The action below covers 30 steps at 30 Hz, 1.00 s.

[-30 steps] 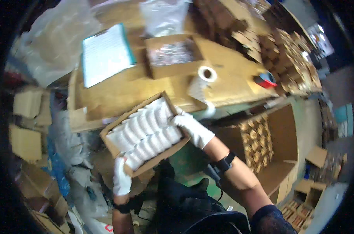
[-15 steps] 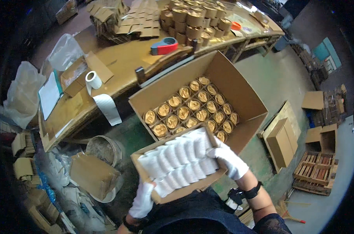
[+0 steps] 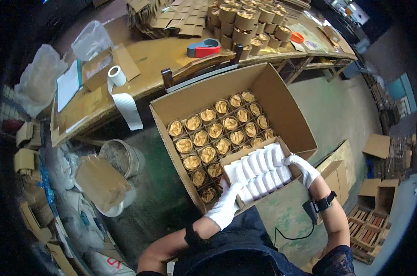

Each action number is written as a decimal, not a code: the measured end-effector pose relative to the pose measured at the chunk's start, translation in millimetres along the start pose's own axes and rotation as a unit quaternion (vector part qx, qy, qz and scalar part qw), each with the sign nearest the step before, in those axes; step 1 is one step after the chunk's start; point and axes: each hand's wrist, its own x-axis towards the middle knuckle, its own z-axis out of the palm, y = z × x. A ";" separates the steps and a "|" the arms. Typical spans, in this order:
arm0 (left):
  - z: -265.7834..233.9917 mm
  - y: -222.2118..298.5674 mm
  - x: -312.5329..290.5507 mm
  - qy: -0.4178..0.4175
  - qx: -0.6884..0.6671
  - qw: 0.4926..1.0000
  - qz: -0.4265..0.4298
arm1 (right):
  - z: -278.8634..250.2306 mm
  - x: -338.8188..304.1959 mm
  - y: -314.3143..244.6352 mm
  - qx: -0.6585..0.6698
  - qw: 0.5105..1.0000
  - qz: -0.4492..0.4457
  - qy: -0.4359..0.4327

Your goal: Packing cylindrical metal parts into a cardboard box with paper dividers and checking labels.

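Between my two white-gloved hands is a small open cardboard box (image 3: 246, 205) filled with two rows of white, foam-wrapped items (image 3: 259, 168). My left hand (image 3: 225, 205) grips its near left side, while my right hand (image 3: 303, 168) is closed on its right end. The box overlaps the near right part of a large open carton (image 3: 293, 124) and hides some of that carton's contents. Inside the carton, rows of round containers topped with crumpled tan paper (image 3: 215, 130) sit between dividers. Whether the box rests on them cannot be seen.
Beyond the carton, a long wooden table (image 3: 164, 57) holds a red and grey tape dispenser (image 3: 204, 48), a label roll (image 3: 117, 76) and stacked paper-topped tubes (image 3: 245, 20). A white bucket (image 3: 121, 158) stands at left; flattened cardboard (image 3: 102, 181) leans there. Wooden pallets (image 3: 369, 225) lie at right.
Both my hands have carried the small box rightward and away from my body, over the carton's near right part. The view has also shifted.
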 end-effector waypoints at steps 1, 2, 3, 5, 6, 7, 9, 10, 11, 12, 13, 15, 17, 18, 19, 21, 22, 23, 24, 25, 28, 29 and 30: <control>-2.4 -10.6 17.6 0.022 -0.009 1.000 0.015 | -6.0 14.0 -4.8 -0.009 1.000 0.012 -0.009; -0.4 -14.9 33.1 0.029 -0.017 0.999 0.020 | -12.8 33.1 -7.7 -0.016 0.999 0.023 -0.020; 3.1 -18.7 46.6 0.072 0.008 0.997 0.022 | -20.4 53.1 -8.1 -0.026 0.999 0.027 -0.028; 12.4 -24.6 74.1 0.123 0.020 0.992 0.029 | -39.7 104.1 -5.5 -0.020 0.995 0.012 -0.095; 20.6 -26.6 88.6 0.133 0.007 0.989 0.062 | -49.0 132.1 -2.9 -0.015 0.993 -0.002 -0.120; 28.4 -28.5 103.7 0.143 -0.004 0.985 0.095 | -59.6 156.8 -2.9 -0.026 0.992 0.018 -0.124; 30.6 -30.0 138.2 0.137 0.008 0.984 0.111 | -53.5 180.6 -18.2 -0.085 0.986 0.012 -0.140; 41.3 -36.9 157.1 0.172 -0.022 0.965 0.196 | -72.2 222.7 -2.0 -0.054 0.983 0.022 -0.172; 42.2 -35.8 174.8 0.179 -0.027 0.973 0.143 | -78.1 245.6 6.2 -0.063 0.980 0.008 -0.189; 34.4 -32.4 186.6 0.183 -0.030 0.978 0.096 | -75.3 265.5 10.2 -0.072 0.975 -0.011 -0.208; 19.5 -37.9 209.9 0.186 -0.014 0.976 0.110 | -79.1 291.4 23.2 -0.090 0.974 -0.033 -0.205; -59.6 -57.0 256.1 0.203 -0.039 0.970 0.127 | -57.2 335.1 56.6 -0.117 0.970 -0.038 -0.208; -45.0 -66.5 281.0 0.282 0.138 0.942 0.121 | -90.2 373.8 94.7 -0.140 0.976 -0.046 -0.162; -41.4 -67.2 286.1 0.316 0.256 0.912 0.059 | -99.3 385.4 105.4 -0.155 0.976 -0.065 -0.140; -38.5 -67.3 290.8 0.337 0.380 0.861 -0.014 | -115.0 391.6 114.8 -0.161 0.976 -0.056 -0.138; -31.9 -62.4 279.4 0.331 0.477 0.814 0.006 | -116.8 384.2 119.5 -0.288 0.949 -0.080 -0.096; -27.2 -60.2 274.9 0.303 0.469 0.823 0.103 | -119.7 378.5 115.9 -0.350 0.929 -0.094 -0.071; -64.8 -67.4 261.7 0.317 0.491 0.786 0.203 | -81.3 347.7 83.2 -0.511 0.848 -0.112 -0.080; -66.3 -66.7 261.8 0.355 0.573 0.680 0.288 | -76.2 335.9 58.1 -0.570 0.816 -0.090 -0.044; -42.6 -48.3 259.8 0.332 0.616 0.622 0.352 | -84.7 325.9 45.3 -0.594 0.787 -0.166 0.022; 9.3 -5.8 252.9 0.252 0.688 0.568 0.375 | -94.4 324.5 26.1 -0.465 0.800 -0.361 0.116; 14.5 -1.1 263.0 0.216 0.733 0.523 0.379 | -91.2 323.2 21.8 -0.477 0.792 -0.364 0.112; 15.8 1.8 273.4 0.173 0.773 0.478 0.380 | -89.0 319.0 17.4 -0.491 0.784 -0.362 0.112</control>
